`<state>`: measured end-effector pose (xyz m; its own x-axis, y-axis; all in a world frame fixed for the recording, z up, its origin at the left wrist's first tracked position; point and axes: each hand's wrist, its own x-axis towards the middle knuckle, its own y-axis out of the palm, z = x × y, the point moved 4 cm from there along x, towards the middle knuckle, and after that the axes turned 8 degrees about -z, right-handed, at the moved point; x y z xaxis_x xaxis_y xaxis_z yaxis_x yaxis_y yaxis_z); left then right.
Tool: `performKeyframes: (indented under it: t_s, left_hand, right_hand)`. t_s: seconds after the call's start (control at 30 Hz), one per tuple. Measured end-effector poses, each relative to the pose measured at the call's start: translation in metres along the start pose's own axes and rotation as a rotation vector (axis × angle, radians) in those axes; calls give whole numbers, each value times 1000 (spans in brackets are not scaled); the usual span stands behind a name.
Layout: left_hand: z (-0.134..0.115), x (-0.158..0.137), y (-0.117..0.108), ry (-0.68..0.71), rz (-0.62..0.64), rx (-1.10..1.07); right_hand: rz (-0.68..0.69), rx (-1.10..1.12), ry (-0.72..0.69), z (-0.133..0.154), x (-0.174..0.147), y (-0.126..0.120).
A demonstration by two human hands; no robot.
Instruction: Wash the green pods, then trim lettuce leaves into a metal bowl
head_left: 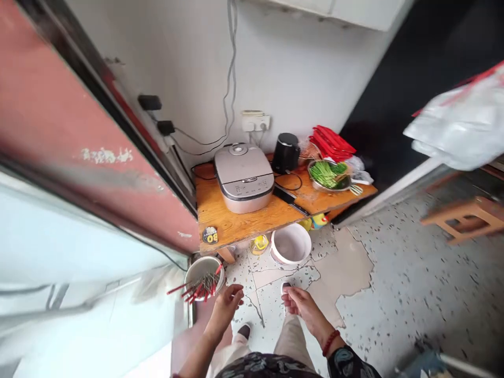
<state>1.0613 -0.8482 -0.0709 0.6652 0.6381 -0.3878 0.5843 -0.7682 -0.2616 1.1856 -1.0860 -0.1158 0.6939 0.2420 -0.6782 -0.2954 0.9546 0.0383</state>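
My left hand (227,306) hangs in the air above the floor, its fingers loosely curved and apart, with nothing in it. It is nearest to a pale bucket (191,271) holding several thin sticks with red ends. My right hand (302,305), a red bracelet at its wrist, is level with it on the other side; its fingers curl loosely and I see nothing in them. A white tub (291,244) stands on the floor beyond the right hand, partly under a wooden table (236,228). Neither hand touches anything.
On the table are a rice cooker (247,178), a black kettle (286,153), a knife (291,199), a metal bowl of chopped greens (329,175) and red packets (333,143). An orange stool (466,218) stands right. A white bag (460,123) hangs upper right.
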Motion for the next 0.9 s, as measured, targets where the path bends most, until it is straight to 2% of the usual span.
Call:
performKeyframes:
  t_s: [0.1, 0.23, 0.4, 0.57, 0.7, 0.9]
  left_hand:
    - [11, -2, 22, -84, -163, -78]
    - [18, -20, 68, -218, -374, -209]
    - [25, -52, 130, -347, -513, -364]
    - [56, -77, 168, -373, -658, -431]
    - [86, -90, 201, -375, -764, -473]
    - [132, -90, 279, -372, -847, -550]
  right_hand:
    - [141, -162, 37, 27, 47, -9]
    - [264, -399, 64, 64, 108, -22]
    - [339, -669, 35, 97, 166, -39]
    - [372, -863, 2, 100, 208, -63]
    - [372, -1033, -82, 94, 229, -84]
    - [395, -1275, -312, 81, 255, -99]
